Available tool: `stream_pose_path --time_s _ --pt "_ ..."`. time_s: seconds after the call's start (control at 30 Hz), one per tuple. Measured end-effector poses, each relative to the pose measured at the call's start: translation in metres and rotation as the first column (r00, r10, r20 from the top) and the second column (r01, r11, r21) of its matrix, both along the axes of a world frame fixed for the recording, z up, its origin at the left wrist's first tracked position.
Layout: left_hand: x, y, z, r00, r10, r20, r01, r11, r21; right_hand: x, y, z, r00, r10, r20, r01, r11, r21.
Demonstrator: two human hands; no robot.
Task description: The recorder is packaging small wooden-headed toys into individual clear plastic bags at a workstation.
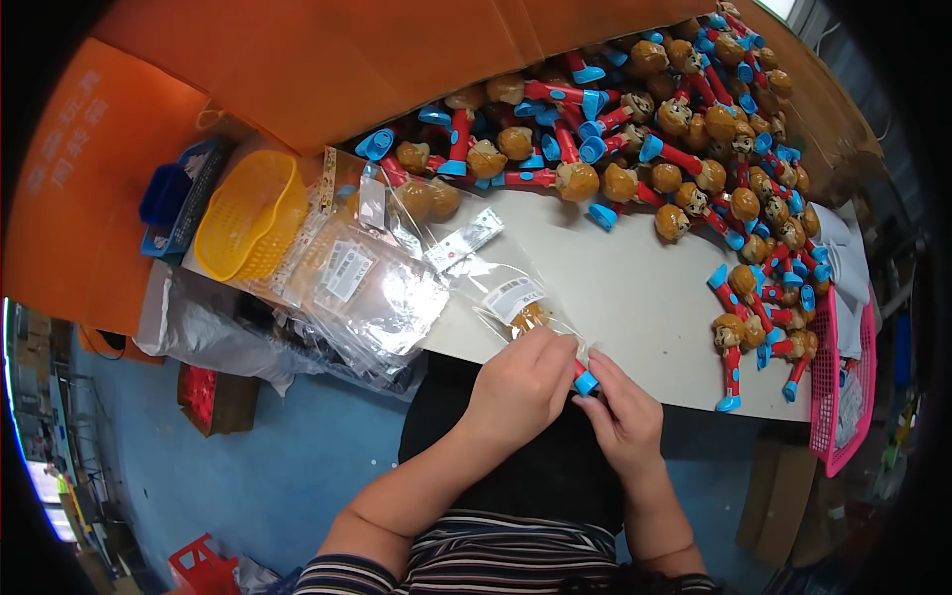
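Note:
My left hand (521, 382) grips a clear plastic bag (516, 297) with a white label, at the table's near edge. A toy with a brown head, red stem and blue base (585, 382) is partly inside the bag. Only the blue base and a bit of red show between my hands. My right hand (625, 416) pinches the toy's blue end, fingers touching the left hand. Both hands are over my lap, just in front of the white table (635, 297).
A big heap of the same toys (694, 129) covers the table's far and right side. A stack of clear bags (367, 288) lies at the left, beside a yellow basket (248, 213) and a blue basket (178, 203). A pink basket (838, 397) hangs at the right. Orange sheets stand behind.

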State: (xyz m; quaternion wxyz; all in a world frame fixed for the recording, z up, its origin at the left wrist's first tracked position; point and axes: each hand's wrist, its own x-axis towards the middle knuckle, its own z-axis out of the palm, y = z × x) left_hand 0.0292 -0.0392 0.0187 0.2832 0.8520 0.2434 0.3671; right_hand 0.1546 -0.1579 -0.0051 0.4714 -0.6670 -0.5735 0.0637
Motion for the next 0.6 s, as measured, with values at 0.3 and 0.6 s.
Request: stream_pose_path --time_s 0.3,0.6 --pt "-0.002 -0.015 -0.005 1.000 -0.025 0.001 0.025 0.999 -0.031 -0.004 0.002 -0.021 0.953 -0.105 -0.284 0.078 0.991 -0.104" --pt "0.006 -0.009 -0.006 0.999 -0.006 -0.046 0.009 0.999 0.050 0.017 0.011 -0.017 0.969 -0.222 -0.107 0.207 0.968 -0.140"
